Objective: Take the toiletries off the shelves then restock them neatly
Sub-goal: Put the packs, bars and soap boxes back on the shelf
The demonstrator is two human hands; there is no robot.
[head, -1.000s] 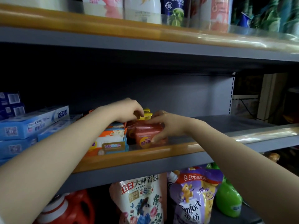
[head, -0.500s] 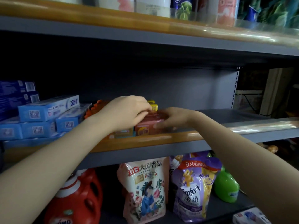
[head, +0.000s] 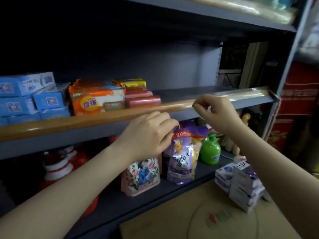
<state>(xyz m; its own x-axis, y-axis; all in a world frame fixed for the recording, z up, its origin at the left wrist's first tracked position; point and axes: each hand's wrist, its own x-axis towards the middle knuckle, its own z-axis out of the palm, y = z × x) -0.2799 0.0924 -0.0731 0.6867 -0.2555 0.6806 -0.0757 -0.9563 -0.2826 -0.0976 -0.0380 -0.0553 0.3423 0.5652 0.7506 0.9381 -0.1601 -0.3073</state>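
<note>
Restocking step, by my read: soap packs [head: 110, 96] sat stacked on the middle shelf [head: 82, 119], frame centre-left. Left hand [head: 146, 135] and right hand [head: 217, 112] hung loosely curled, empty, in front of the shelf edge. Next: grab white boxes [head: 241, 183], lower right.

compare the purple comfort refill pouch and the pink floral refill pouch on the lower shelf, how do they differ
The purple Comfort refill pouch shows a yellow bear and a red price band; the pink floral refill pouch shows blue and pink flowers. The purple one is almost fully visible, while the left hand covers the pink one's top. Both stand upright, side by side.
</note>
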